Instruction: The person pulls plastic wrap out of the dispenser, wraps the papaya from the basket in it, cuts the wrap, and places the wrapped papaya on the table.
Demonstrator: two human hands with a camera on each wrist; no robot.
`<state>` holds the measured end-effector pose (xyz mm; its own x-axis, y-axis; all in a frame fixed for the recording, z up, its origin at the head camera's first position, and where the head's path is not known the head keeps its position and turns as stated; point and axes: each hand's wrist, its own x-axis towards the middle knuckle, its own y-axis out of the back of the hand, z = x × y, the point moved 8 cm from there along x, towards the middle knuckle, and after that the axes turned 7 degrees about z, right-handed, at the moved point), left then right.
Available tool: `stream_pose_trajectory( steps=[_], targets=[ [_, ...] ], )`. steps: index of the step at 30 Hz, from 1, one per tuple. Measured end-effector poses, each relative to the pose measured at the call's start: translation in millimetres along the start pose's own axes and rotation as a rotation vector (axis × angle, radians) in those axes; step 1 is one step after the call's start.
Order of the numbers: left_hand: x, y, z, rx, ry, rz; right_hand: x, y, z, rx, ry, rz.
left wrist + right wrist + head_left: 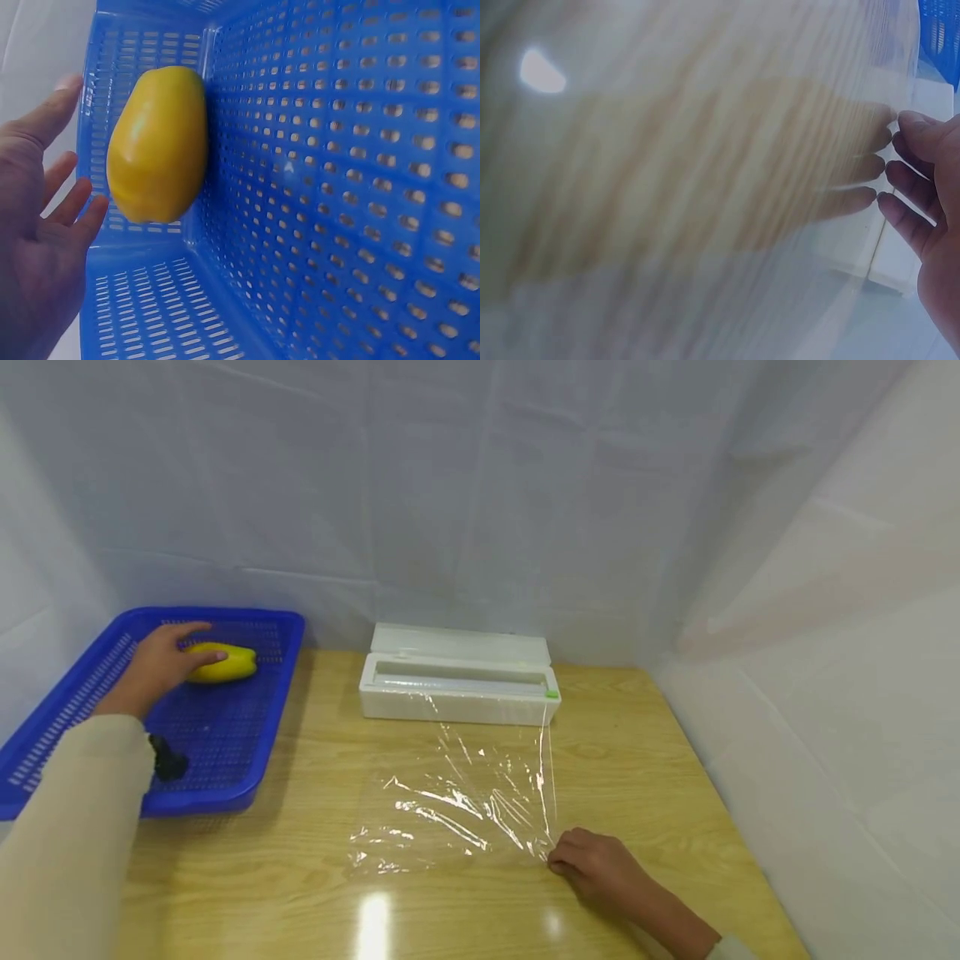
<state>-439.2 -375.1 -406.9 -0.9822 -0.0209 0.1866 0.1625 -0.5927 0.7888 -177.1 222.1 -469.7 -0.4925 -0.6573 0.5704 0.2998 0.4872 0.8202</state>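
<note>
Clear film (pixel 465 793) lies pulled out from the dispenser (pixel 459 687) across the counter (pixel 300 877); our right hand (pixel 596 868) pinches its corner. Left hand (pixel 161 664), grip spread, touches the yellow pepper (pixel 222 663) in the basket (pixel 225 752). Wrapping not started.

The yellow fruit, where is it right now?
In the head view the yellow fruit lies at the far end of the blue basket on the table's left, with the left hand reaching onto it.
</note>
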Motion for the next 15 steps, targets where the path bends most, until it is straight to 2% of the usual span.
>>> stream_pose_trajectory(
  steps=[4,7,10,15],
  targets=[
    [3.7,-5.2,-9.1,-0.007,0.03,-0.026,-2,0,1,-0.008,-0.009,-0.015],
    [2.8,-11.0,-17.5,-0.007,0.05,-0.066,-4,-2,0,0.001,-0.013,-0.029],
    [0.2,-15.5,-26.8,0.006,0.06,-0.078,-3,-3,-2,0.027,-0.001,-0.038],
    [-2.1,-18.2,-33.2,0.045,0.016,-0.054,-1,-3,-5,0.055,0.015,-0.034]
  ],
)
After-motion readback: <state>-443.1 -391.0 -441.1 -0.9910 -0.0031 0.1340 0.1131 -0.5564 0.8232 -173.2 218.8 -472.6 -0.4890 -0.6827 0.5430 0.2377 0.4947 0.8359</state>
